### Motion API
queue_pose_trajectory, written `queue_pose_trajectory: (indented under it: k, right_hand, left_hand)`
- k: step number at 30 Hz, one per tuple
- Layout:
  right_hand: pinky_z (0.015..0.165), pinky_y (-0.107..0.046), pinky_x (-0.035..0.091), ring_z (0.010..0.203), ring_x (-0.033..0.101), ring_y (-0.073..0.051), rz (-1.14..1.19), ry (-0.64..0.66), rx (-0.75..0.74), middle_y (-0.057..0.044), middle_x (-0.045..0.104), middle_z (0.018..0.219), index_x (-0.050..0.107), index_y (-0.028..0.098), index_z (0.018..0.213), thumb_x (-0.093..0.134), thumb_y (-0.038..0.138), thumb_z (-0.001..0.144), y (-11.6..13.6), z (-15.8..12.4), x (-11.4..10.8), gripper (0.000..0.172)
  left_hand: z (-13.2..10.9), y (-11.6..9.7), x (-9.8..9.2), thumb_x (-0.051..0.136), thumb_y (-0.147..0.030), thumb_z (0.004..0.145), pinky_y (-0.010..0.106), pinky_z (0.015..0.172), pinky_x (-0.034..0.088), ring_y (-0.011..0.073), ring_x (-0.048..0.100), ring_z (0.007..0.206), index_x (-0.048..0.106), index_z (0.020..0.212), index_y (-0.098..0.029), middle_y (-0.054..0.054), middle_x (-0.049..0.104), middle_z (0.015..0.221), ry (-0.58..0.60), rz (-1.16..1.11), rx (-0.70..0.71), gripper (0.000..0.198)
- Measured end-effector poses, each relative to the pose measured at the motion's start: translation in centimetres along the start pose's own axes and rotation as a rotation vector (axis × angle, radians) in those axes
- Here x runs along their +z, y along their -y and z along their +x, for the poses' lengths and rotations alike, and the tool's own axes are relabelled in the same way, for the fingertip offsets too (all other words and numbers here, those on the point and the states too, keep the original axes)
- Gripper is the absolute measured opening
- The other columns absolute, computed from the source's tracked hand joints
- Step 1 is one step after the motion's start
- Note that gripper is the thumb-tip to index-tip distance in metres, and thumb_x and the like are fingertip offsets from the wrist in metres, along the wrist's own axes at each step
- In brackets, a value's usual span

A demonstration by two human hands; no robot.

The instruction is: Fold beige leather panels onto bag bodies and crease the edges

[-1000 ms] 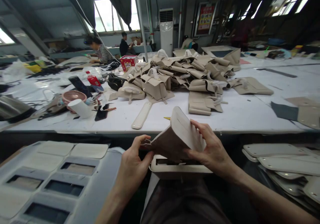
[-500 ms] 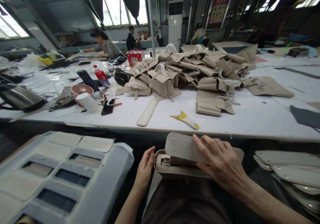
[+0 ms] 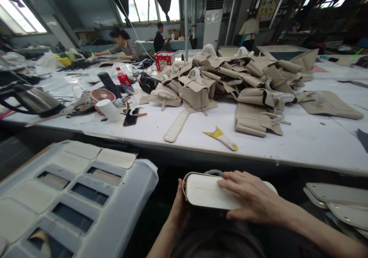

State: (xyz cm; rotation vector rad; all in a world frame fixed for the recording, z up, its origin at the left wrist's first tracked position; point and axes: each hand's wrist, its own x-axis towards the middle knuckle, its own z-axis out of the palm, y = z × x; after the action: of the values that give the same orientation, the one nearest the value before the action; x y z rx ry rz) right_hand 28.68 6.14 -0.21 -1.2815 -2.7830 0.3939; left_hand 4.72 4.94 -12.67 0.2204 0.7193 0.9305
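A pale oblong panel point(image 3: 209, 192) with rounded ends and a faint line along its middle lies over the opening of a beige bag body point(image 3: 184, 187) above my lap. The bag's rim shows around the panel's left end. My left hand point(image 3: 178, 204) is closed around the bag's left end, its thumb up along the side. Across the panel's right half lies my right hand point(image 3: 253, 196), fingers on the top and thumb at the near edge, holding it against the bag. The bag's inside and most of its walls are hidden.
At left stands a grey board with cut-outs point(image 3: 120, 208) and pale pieces. Studded oblong panels point(image 3: 339, 194) are stacked at right. On the white table point(image 3: 143, 131) are a studded panel point(image 3: 176, 127), a yellow-tipped scraper point(image 3: 221, 137), a kettle point(image 3: 40, 101) and piled beige bags point(image 3: 198, 91).
The panel has gone from tilted above the bag opening to lying flat over it, under my right hand. My left hand has closed on the bag's end. The view has shifted slightly.
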Motion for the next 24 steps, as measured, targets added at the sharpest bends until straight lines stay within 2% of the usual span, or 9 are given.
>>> queue_pose_trajectory:
  k: [3,6,9,14,18,21,23,24]
  right_hand:
    - [0.081,-0.042,0.049,0.103,0.060,-0.031,0.061,0.055,-0.018,-0.011,0.060,0.126,0.056,0.028,0.131,0.076,0.059,0.071,-0.4,0.7,-0.2,0.070]
    - [0.080,-0.043,0.049,0.101,0.059,-0.031,0.030,0.028,-0.024,-0.012,0.060,0.126,0.057,0.028,0.129,0.073,0.064,0.071,-0.8,1.3,0.5,0.070]
    - [0.079,-0.044,0.048,0.099,0.058,-0.031,-0.034,0.014,-0.035,-0.014,0.056,0.130,0.054,0.026,0.131,0.065,0.066,0.078,-1.1,1.1,1.3,0.067]
    - [0.084,-0.041,0.044,0.101,0.056,-0.026,0.017,0.070,-0.041,-0.008,0.056,0.131,0.052,0.029,0.130,0.042,0.046,0.099,-1.1,1.0,1.5,0.037]
    - [0.081,-0.040,0.041,0.093,0.056,-0.023,0.023,0.076,-0.037,-0.006,0.061,0.111,0.052,0.030,0.126,0.040,0.037,0.100,-0.2,2.2,2.2,0.029]
    - [0.079,-0.041,0.039,0.089,0.054,-0.025,-0.016,0.015,0.051,-0.007,0.058,0.100,0.058,0.030,0.115,0.044,0.036,0.099,1.0,2.9,3.6,0.023]
    - [0.081,-0.042,0.039,0.093,0.053,-0.026,-0.026,-0.046,0.110,-0.009,0.058,0.104,0.060,0.029,0.110,0.048,0.039,0.097,1.7,3.2,4.4,0.020]
    - [0.082,-0.043,0.038,0.098,0.052,-0.028,-0.029,-0.074,0.118,-0.011,0.057,0.113,0.060,0.028,0.108,0.050,0.039,0.096,2.0,3.3,4.6,0.020]
  left_hand:
    - [0.1,0.0,0.0,0.045,-0.070,0.086,0.044,0.113,0.034,0.0345,0.052,0.127,0.058,0.132,-0.012,0.015,0.067,0.123,0.013,-0.026,-0.007,0.075]
    - [0.2,0.1,-0.4,0.046,-0.072,0.085,0.045,0.113,0.034,0.0350,0.051,0.128,0.058,0.132,-0.012,0.015,0.067,0.124,-0.024,-0.053,-0.023,0.077]
    - [0.1,0.2,-0.6,0.048,-0.070,0.085,0.045,0.114,0.033,0.0354,0.050,0.129,0.058,0.132,-0.011,0.015,0.067,0.124,-0.039,-0.086,-0.042,0.075]
    - [0.3,0.4,-0.5,0.046,-0.069,0.087,0.046,0.114,0.033,0.0357,0.050,0.128,0.055,0.134,-0.007,0.018,0.065,0.126,0.033,-0.153,-0.062,0.078]
    - [0.4,0.4,-0.2,0.047,-0.069,0.086,0.048,0.112,0.035,0.0367,0.053,0.126,0.055,0.133,-0.006,0.018,0.065,0.125,0.031,-0.165,-0.070,0.079]
    - [0.3,0.2,0.2,0.049,-0.068,0.086,0.046,0.111,0.036,0.0366,0.054,0.124,0.058,0.130,-0.007,0.018,0.067,0.122,-0.022,-0.148,-0.043,0.076]
    - [0.3,-0.1,0.3,0.050,-0.066,0.086,0.046,0.110,0.036,0.0366,0.055,0.123,0.060,0.128,-0.007,0.018,0.068,0.120,-0.040,-0.130,-0.016,0.073]
    - [0.3,-0.1,0.4,0.051,-0.066,0.086,0.045,0.110,0.036,0.0365,0.055,0.123,0.061,0.126,-0.006,0.018,0.069,0.119,-0.043,-0.118,-0.010,0.073]
